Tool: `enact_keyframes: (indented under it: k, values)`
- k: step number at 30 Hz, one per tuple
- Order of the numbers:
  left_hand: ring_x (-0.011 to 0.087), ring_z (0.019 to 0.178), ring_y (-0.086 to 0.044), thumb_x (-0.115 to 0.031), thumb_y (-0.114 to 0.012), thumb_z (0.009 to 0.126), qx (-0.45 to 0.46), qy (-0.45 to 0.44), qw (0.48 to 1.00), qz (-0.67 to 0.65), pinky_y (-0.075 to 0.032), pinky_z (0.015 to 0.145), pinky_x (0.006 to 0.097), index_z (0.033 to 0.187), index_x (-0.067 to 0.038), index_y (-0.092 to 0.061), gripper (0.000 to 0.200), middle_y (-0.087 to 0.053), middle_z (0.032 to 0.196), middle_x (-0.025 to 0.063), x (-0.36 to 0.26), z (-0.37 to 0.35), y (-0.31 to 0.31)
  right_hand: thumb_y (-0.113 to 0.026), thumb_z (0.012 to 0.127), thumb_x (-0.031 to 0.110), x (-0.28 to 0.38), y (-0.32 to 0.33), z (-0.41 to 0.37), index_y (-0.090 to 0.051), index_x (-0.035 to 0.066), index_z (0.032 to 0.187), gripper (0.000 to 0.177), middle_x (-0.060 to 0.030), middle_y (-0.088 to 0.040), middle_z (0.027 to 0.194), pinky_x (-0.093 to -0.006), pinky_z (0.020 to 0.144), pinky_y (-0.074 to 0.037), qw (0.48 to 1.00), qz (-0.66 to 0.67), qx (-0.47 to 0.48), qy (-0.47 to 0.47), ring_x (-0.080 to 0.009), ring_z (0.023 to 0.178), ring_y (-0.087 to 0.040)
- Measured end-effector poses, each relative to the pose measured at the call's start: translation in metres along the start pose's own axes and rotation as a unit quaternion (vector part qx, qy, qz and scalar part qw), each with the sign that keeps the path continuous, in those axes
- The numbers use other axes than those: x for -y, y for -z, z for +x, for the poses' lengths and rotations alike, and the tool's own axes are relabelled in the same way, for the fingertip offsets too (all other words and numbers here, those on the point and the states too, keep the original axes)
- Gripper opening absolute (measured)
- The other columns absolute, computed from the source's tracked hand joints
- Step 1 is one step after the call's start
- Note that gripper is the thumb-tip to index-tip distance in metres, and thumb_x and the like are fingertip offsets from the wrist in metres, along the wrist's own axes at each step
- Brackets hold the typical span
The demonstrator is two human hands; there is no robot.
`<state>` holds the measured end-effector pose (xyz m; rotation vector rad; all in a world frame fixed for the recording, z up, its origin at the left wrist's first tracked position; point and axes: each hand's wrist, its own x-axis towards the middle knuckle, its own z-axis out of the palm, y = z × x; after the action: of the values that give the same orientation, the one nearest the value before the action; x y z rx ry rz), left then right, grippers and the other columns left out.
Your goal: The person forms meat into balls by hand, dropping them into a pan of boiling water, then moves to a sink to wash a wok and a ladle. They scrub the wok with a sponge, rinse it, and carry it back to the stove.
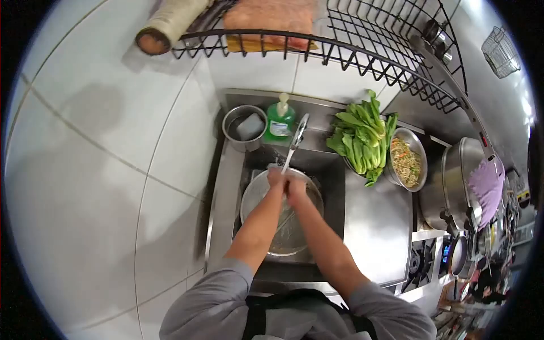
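Seen from above, two bare arms reach forward from the lower edge of the view, angled inward so that they meet near the centre. The left forearm (258, 232) slants up and to the right, the right forearm (327, 235) up and to the left. The left hand (276, 177) and the right hand (295, 188) are close together, side by side, with their backs partly showing. Both are blurred, and whether either is open or closed cannot be made out. Both elbows look nearly straight, below short grey sleeves (212, 300).
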<state>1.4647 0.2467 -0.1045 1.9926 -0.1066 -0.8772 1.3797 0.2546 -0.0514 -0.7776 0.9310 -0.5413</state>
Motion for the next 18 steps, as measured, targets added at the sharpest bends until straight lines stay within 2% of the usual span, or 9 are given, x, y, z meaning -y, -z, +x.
enact_keyframes:
  k: [2,3,5,7,8,12,14,16,18]
  values:
    - [0.0208,0.087,-0.063,-0.026,-0.056,0.082,-0.03,-0.099,0.943,0.317,-0.048,0.075,0.0308,0.092,-0.008,-0.068,0.024,-0.066,0.093,0.0083,-0.006,0.026,-0.017,-0.056,0.085,0.019,-0.008,-0.014,-0.009,-0.057,-0.001,0.106,0.029,-0.0104,-0.059,0.089,-0.0362,0.074,-0.046,0.993,-0.083,-0.085,-0.026,-0.0218,0.084,-0.057]
    - [0.0208,0.087,-0.063,-0.026,-0.056,0.082,-0.024,-0.097,0.942,0.321,-0.048,0.075,0.0308,0.092,-0.008,-0.068,0.024,-0.066,0.093,0.0083,0.0,0.024,-0.021,-0.056,0.085,0.02,0.007,-0.029,-0.022,-0.057,-0.001,0.108,0.031,-0.011,-0.058,0.092,-0.0355,0.077,-0.045,0.991,-0.076,-0.098,-0.042,-0.0214,0.089,-0.056]
    - [0.0201,0.085,-0.062,-0.025,-0.057,0.082,0.078,-0.055,0.995,-0.039,-0.048,0.07,0.03,0.095,-0.009,-0.067,0.024,-0.065,0.094,0.0068,0.008,0.011,-0.006,-0.06,0.084,0.028,0.028,-0.038,-0.018,-0.056,-0.001,0.109,0.039,-0.014,-0.059,0.1,-0.0354,0.077,-0.045,0.987,0.015,0.004,-0.158,-0.0208,0.088,-0.056]
    - [0.0194,0.083,-0.062,-0.024,-0.057,0.082,0.157,-0.013,0.905,-0.395,-0.049,0.066,0.0293,0.098,-0.01,-0.067,0.024,-0.065,0.094,0.0052,0.003,-0.007,0.016,-0.062,0.082,0.03,-0.011,-0.038,0.028,-0.06,0.002,0.099,0.033,-0.0128,-0.061,0.086,-0.0377,0.067,-0.048,0.995,-0.009,-0.085,-0.042,-0.0203,0.073,-0.058]
    - [0.0191,0.082,-0.062,-0.024,-0.058,0.082,0.187,0.008,0.809,-0.558,-0.049,0.064,0.0289,0.1,-0.01,-0.066,0.024,-0.064,0.094,0.0045,0.002,-0.017,0.025,-0.061,0.083,0.03,-0.007,-0.034,0.035,-0.062,0.004,0.092,0.028,-0.0105,-0.06,0.078,-0.0382,0.063,-0.048,0.978,-0.196,-0.07,-0.025,-0.0206,0.067,-0.057]
    - [0.0204,0.09,-0.059,-0.018,-0.063,0.078,0.165,-0.031,0.918,-0.358,-0.051,0.073,0.0352,0.117,-0.003,-0.053,0.042,-0.059,0.105,0.0051,-0.003,-0.091,0.061,-0.06,0.083,0.031,-0.029,-0.033,0.073,-0.066,0.011,0.076,0.022,-0.0064,-0.06,0.066,-0.037,0.06,-0.049,0.788,-0.598,-0.052,0.136,-0.0212,0.061,-0.058]
    - [0.0198,0.089,-0.058,-0.022,-0.068,0.076,0.168,0.057,0.912,-0.37,-0.051,0.071,0.0341,0.122,0.002,-0.047,0.057,-0.056,0.109,0.0078,-0.019,-0.106,0.066,-0.058,0.082,0.022,-0.045,-0.056,0.061,-0.064,0.007,0.088,0.018,-0.0111,-0.063,0.071,-0.035,0.062,-0.05,0.982,-0.081,0.048,0.161,-0.0205,0.066,-0.061]
    - [0.0202,0.085,-0.06,-0.032,-0.073,0.071,0.097,0.058,0.943,-0.312,-0.052,0.067,0.0333,0.119,0.009,-0.046,0.069,-0.057,0.107,0.0133,-0.001,-0.055,0.038,-0.057,0.081,0.018,-0.045,-0.044,0.05,-0.063,0.004,0.094,0.02,-0.0135,-0.064,0.074,-0.034,0.063,-0.05,0.966,0.187,0.08,0.161,-0.0201,0.069,-0.063]
    - [0.0207,0.084,-0.061,-0.036,-0.071,0.073,0.01,0.068,0.956,-0.285,-0.05,0.07,0.0346,0.11,0.004,-0.055,0.057,-0.059,0.102,0.0126,0.002,-0.04,0.023,-0.056,0.081,0.028,-0.038,-0.02,0.041,-0.06,0.005,0.103,0.032,-0.0144,-0.063,0.087,-0.0377,0.07,-0.05,0.984,-0.042,0.139,0.1,-0.0245,0.078,-0.063]
